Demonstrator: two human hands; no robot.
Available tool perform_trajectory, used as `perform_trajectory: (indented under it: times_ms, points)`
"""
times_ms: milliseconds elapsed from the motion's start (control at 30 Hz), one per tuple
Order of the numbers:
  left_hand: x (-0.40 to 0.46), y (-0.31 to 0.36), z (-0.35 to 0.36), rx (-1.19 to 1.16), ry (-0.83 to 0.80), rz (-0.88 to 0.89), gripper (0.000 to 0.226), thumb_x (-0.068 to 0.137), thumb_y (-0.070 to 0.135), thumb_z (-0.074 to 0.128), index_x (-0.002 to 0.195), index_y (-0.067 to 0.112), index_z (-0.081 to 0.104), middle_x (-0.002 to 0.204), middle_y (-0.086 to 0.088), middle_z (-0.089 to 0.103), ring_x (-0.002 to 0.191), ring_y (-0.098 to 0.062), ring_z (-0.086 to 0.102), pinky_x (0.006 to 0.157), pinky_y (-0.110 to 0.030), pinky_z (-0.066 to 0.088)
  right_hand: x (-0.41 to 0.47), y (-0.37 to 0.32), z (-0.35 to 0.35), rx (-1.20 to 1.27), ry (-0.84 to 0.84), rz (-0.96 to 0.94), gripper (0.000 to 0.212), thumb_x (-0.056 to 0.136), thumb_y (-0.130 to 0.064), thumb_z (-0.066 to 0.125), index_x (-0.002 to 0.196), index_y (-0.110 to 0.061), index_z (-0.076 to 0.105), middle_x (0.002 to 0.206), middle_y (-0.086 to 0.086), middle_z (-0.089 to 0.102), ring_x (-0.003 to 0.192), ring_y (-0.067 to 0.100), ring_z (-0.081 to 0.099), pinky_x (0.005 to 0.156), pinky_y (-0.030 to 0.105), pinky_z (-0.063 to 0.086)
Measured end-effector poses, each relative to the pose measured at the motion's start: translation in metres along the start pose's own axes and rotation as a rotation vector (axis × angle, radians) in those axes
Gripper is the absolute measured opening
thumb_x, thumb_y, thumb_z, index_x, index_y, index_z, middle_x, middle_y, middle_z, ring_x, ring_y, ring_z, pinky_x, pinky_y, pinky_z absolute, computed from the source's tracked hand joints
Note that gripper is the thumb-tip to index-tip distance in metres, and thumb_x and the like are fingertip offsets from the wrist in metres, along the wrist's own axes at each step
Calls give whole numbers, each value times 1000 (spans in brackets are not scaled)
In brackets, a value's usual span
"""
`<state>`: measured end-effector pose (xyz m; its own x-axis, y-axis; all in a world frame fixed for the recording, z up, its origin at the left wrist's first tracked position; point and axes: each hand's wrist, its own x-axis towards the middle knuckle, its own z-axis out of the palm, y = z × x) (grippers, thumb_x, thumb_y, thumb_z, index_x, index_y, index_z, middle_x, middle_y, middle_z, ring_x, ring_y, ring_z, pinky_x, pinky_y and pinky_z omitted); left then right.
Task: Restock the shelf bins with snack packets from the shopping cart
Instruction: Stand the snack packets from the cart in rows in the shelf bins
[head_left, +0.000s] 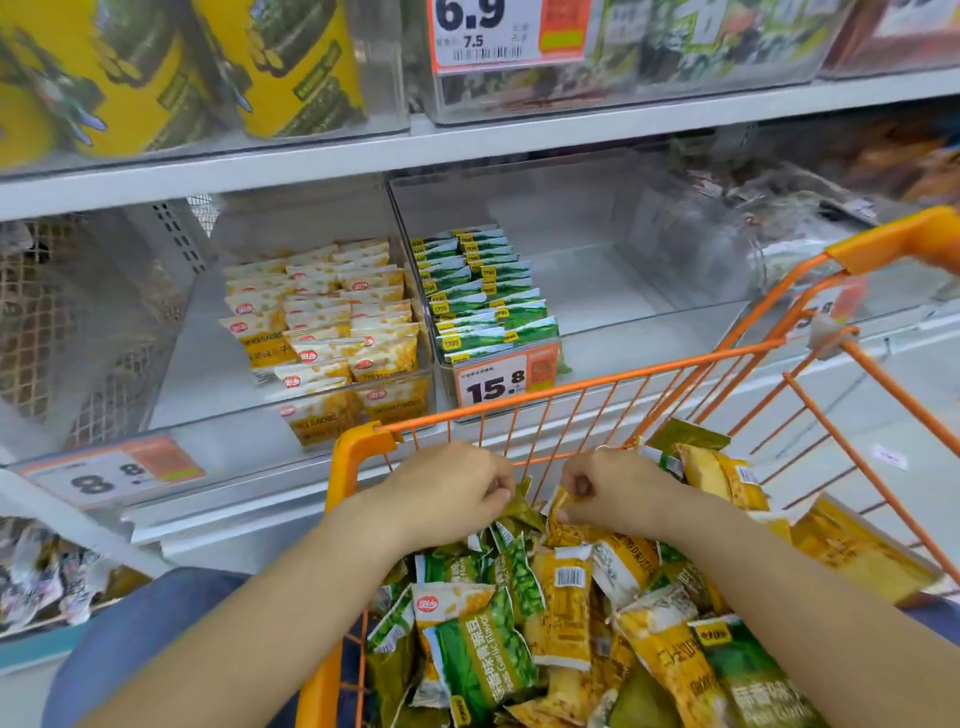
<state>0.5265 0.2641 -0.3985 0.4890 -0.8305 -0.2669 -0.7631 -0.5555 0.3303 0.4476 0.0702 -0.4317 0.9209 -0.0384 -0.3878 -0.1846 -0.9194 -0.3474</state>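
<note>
Both hands reach into the orange shopping cart (576, 387), which stands near and to the right, just in front of the shelf. The left hand (452, 491) has its fingers curled around the top of a green snack packet (519, 504) at the far end of the heap. The right hand (613, 491), just beside it, pinches the upper edge of a yellow snack packet (563, 522) between thumb and curled fingers. Below the hands the cart is piled with loose green packets (478, 660) and yellow packets (566, 608), lying at all angles.

On the middle shelf, beyond the cart, a clear left bin (208, 426) holds rows of yellow-and-white packets (332, 312) in its right part. To its right, a clear right bin (649, 270) holds upright green packets (483, 291) lined along its left side; its right part is bare. A 15.8 price tag (498, 382) sits on the front of that bin, and an 8.8 price tag (109, 475) hangs on the shelf edge to the left.
</note>
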Motion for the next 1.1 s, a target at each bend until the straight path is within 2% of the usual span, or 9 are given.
perform_trajectory:
  times_ms: [200, 333, 467, 533, 600, 700, 833, 933, 1100]
  points:
    - [-5, 4, -3, -171, 143, -6, 24, 96, 43, 50, 110, 28, 63, 100, 10, 66, 86, -5, 60, 72, -25, 50, -12, -13, -27, 130, 104, -151, 21, 86, -29, 69, 72, -31, 53, 78, -10, 59, 76, 9, 55, 68, 29, 43]
    - [-12, 15, -7, -464, 209, 62, 25, 85, 52, 63, 100, 31, 62, 86, 9, 67, 78, -2, 60, 69, -25, 48, -30, -31, -56, 677, 226, -300, 11, 81, -20, 73, 76, -18, 64, 72, -6, 63, 68, 6, 58, 65, 23, 47]
    - [-20, 23, -10, -600, 619, 191, 26, 79, 27, 77, 102, 36, 68, 86, 19, 69, 81, 0, 64, 65, -20, 51, -48, -51, -69, 951, 423, -321, 29, 76, -40, 61, 77, -12, 69, 75, -1, 71, 72, 6, 66, 66, 16, 51]
    - [-23, 22, -10, -546, 869, 263, 34, 77, 14, 75, 108, 26, 69, 107, 14, 67, 102, 0, 62, 75, -17, 52, -48, -51, -72, 1024, 527, -229, 37, 84, -48, 49, 82, -18, 70, 86, -5, 74, 82, 6, 69, 73, 18, 54]
    - [-24, 20, -11, -469, 981, 328, 31, 79, 12, 71, 109, 19, 69, 119, 7, 62, 113, -3, 57, 87, -14, 47, -47, -49, -73, 1091, 431, -119, 39, 87, -53, 44, 92, -24, 70, 91, -5, 74, 85, 11, 70, 78, 27, 57]
    - [-22, 17, -11, -383, 934, 382, 38, 80, 8, 72, 115, 21, 66, 133, 4, 50, 110, -4, 57, 88, -13, 45, -47, -49, -68, 1143, 146, -111, 44, 79, -45, 57, 114, -20, 65, 98, 5, 74, 89, 19, 71, 79, 33, 58]
    - [-23, 21, -12, -402, 886, 328, 65, 83, -7, 54, 135, 33, 48, 137, 25, 42, 124, 2, 48, 91, -19, 49, -44, -46, -67, 1308, 223, -105, 49, 71, -27, 68, 118, -13, 62, 95, 7, 74, 83, 15, 71, 76, 29, 59]
    - [-29, 23, -19, -738, 883, 156, 55, 85, 5, 47, 125, 41, 52, 118, 24, 59, 106, 4, 61, 83, -15, 51, -43, -43, -68, 1371, 255, -75, 53, 71, -24, 68, 122, -12, 59, 100, 6, 74, 86, 16, 70, 87, 36, 56]
    - [-28, 26, -27, -1094, 761, 68, 18, 91, 29, 58, 99, 15, 66, 73, 4, 69, 68, -8, 67, 60, -19, 51, -46, -54, -61, 1350, 214, -195, 41, 75, -14, 66, 116, -10, 64, 107, 11, 71, 92, 23, 70, 81, 34, 58]
